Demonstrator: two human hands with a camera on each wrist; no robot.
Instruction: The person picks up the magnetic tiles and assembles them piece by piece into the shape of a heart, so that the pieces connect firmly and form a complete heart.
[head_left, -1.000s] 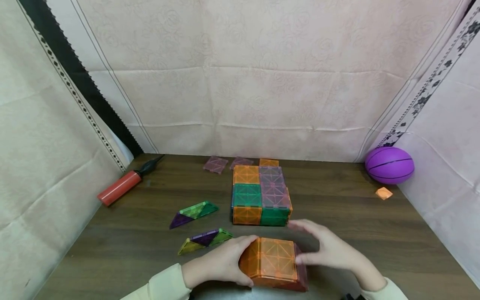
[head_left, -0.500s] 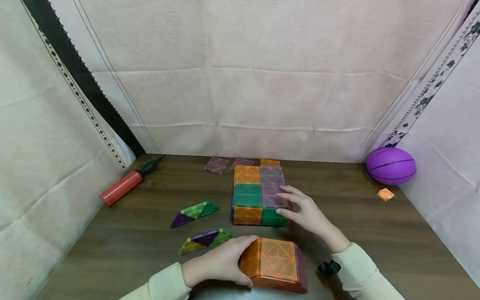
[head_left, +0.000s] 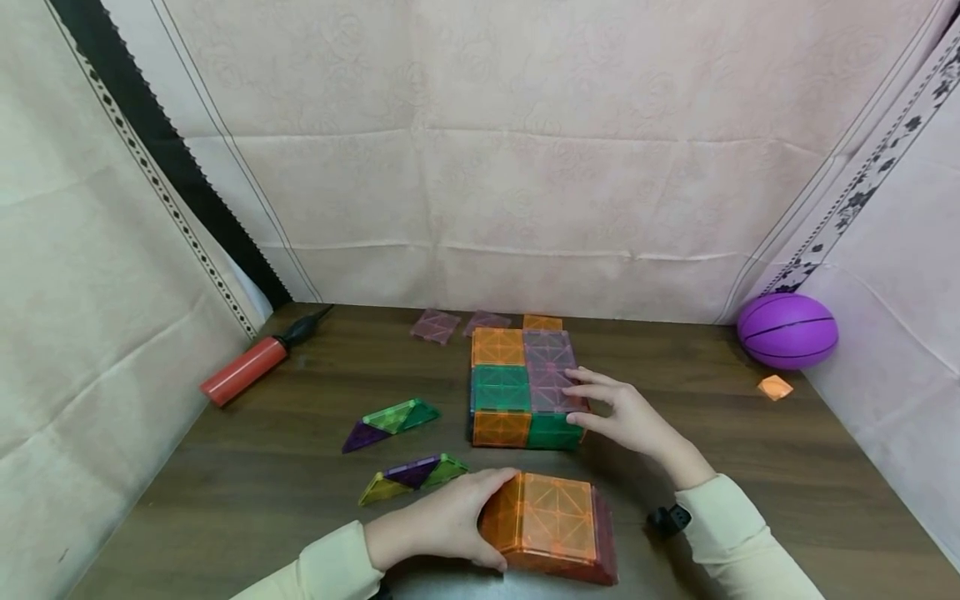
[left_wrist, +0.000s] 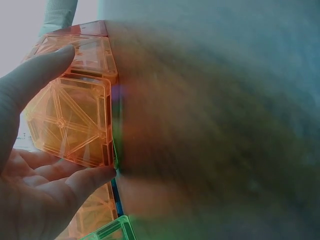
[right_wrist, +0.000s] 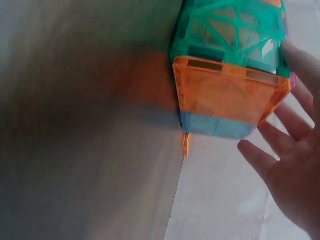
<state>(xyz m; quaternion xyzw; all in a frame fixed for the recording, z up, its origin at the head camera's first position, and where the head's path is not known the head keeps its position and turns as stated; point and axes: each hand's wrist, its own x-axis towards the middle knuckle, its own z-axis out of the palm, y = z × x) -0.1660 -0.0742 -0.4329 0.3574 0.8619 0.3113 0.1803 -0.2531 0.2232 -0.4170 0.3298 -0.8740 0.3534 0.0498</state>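
Note:
An orange block of translucent magnetic tiles (head_left: 557, 517), with a dark red slanted side, sits at the table's front. My left hand (head_left: 450, 518) grips its left end, thumb on the near side and fingers on the far side, as the left wrist view shows on the orange tile (left_wrist: 70, 120). Behind it stands a larger box of magnetic tiles (head_left: 501, 387) in orange, green and purple. My right hand (head_left: 618, 412) is at that box's right edge, fingers extended over its top. In the right wrist view the fingers (right_wrist: 280, 140) lie loosely beside the orange side.
Two strips of triangular tiles (head_left: 390, 423) (head_left: 412, 477) lie left of the blocks. Purple square tiles (head_left: 435, 326) and an orange tile (head_left: 543, 322) are behind the box. A red pump (head_left: 246, 371) lies far left; a purple ball (head_left: 787, 332) and small orange piece (head_left: 775, 387) are right.
My right hand has left the orange block's right side and moved forward to the larger box's right edge. My left hand has kept its grip on the orange block.

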